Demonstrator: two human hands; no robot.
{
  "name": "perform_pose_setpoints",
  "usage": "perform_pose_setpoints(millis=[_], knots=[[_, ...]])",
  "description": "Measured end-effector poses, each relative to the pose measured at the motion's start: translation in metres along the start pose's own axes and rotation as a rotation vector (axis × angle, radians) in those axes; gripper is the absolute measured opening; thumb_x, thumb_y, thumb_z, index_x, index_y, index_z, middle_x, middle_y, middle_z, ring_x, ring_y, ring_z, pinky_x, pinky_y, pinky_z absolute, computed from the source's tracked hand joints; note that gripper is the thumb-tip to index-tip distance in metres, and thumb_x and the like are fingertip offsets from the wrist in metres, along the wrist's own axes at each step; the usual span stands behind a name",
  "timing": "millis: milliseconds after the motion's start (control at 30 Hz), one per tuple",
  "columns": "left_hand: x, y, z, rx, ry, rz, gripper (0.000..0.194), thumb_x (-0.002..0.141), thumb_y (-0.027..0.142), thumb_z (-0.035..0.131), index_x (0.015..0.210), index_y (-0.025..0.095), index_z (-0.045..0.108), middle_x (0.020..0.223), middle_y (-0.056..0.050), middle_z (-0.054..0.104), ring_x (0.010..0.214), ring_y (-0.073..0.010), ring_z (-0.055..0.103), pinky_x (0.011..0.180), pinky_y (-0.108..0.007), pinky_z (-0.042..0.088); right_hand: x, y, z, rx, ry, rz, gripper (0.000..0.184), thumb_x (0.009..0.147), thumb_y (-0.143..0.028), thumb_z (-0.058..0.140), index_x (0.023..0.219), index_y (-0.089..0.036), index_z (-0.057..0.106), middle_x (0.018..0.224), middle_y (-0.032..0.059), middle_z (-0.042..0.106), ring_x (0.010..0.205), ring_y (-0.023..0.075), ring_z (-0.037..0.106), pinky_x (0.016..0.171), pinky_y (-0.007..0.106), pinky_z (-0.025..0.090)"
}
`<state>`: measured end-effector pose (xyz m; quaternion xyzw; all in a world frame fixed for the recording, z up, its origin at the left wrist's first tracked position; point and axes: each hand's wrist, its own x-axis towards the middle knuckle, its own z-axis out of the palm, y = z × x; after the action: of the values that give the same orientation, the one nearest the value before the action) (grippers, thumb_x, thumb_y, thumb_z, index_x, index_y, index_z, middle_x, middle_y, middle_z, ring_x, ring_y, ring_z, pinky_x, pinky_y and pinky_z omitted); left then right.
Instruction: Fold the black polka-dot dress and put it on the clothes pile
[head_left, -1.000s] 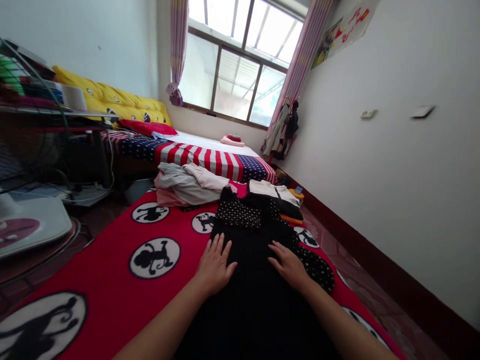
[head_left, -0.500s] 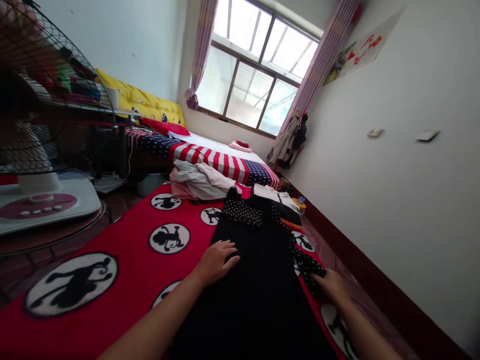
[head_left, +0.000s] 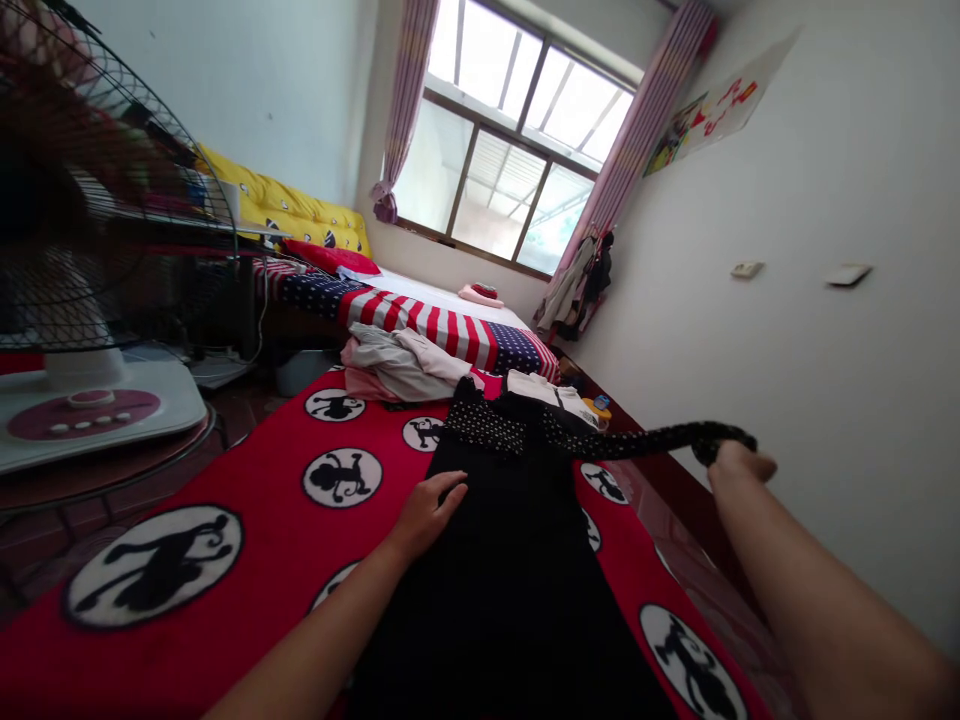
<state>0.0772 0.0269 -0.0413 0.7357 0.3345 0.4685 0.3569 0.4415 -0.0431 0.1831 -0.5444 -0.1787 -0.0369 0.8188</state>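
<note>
A long black dress (head_left: 502, 560) with dotted black sleeves lies stretched out on a red blanket (head_left: 277, 560) printed with monkeys in white circles. My left hand (head_left: 429, 508) rests on the left edge of the dress, its fingers extended and holding nothing. Out to the right, my right hand (head_left: 739, 462) grips the end of one dotted sleeve (head_left: 637, 440), which is pulled taut and raised above the blanket. The other dotted sleeve (head_left: 484, 420) lies folded across the top of the dress.
A heap of grey and pink clothes (head_left: 405, 360) and a stack of folded clothes (head_left: 551, 393) lie beyond the dress. A fan (head_left: 82, 380) stands on a round stool at the left. Behind is a bed (head_left: 442, 318); a white wall (head_left: 840, 400) rises on the right.
My right hand has lifted the sleeve end up and outward to the right, off the blanket. My left hand has shifted slightly left and stays on the dress.
</note>
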Motion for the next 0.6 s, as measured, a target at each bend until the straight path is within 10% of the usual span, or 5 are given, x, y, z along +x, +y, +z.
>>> perform_pose_setpoints(millis=[167,267,367,600], knots=[[0.005,-0.005,-0.008,-0.546,0.18,-0.22,0.054,0.089,0.053,0.046,0.132,0.019,0.05,0.134,-0.014,0.055,0.114,-0.0257,0.06,0.098,-0.041,0.047,-0.046,-0.04,0.074,-0.088,-0.297,-0.094,0.037,0.058,-0.005,0.07,0.094,-0.008,0.065,0.097,0.0103,0.07,0.094,0.0242,0.066,0.07,0.028,0.054],[0.007,-0.007,-0.019,-0.897,0.357,-0.351,0.06,0.09,0.061,0.038,0.137,0.025,0.041,0.138,-0.015,0.05,0.116,-0.0253,0.059,0.094,-0.041,0.05,-0.109,-0.049,0.069,-0.067,-1.017,-0.098,0.064,0.059,-0.015,0.078,0.118,-0.019,0.056,0.113,0.008,0.067,0.091,0.0209,0.067,0.075,0.039,0.057],[0.007,-0.007,-0.031,-1.114,0.483,-0.406,0.061,0.089,0.067,0.03,0.134,0.028,0.043,0.136,-0.014,0.051,0.116,-0.0254,0.058,0.092,-0.043,0.052,-0.16,-0.027,0.019,-0.245,-1.388,-0.129,0.068,0.066,-0.026,0.075,0.129,-0.025,0.047,0.128,0.0095,0.059,0.1,0.0217,0.064,0.085,0.043,0.054],[0.012,-0.006,-0.03,-1.226,0.551,-0.505,0.023,0.083,0.014,0.059,0.105,0.022,0.062,0.117,-0.006,0.064,0.1,-0.0199,0.065,0.088,-0.041,0.055,-0.146,0.088,-0.14,-1.086,-1.076,-0.177,0.061,0.066,-0.042,0.062,0.121,-0.016,0.057,0.131,0.0171,0.056,0.123,0.0324,0.051,0.103,0.045,0.041]])
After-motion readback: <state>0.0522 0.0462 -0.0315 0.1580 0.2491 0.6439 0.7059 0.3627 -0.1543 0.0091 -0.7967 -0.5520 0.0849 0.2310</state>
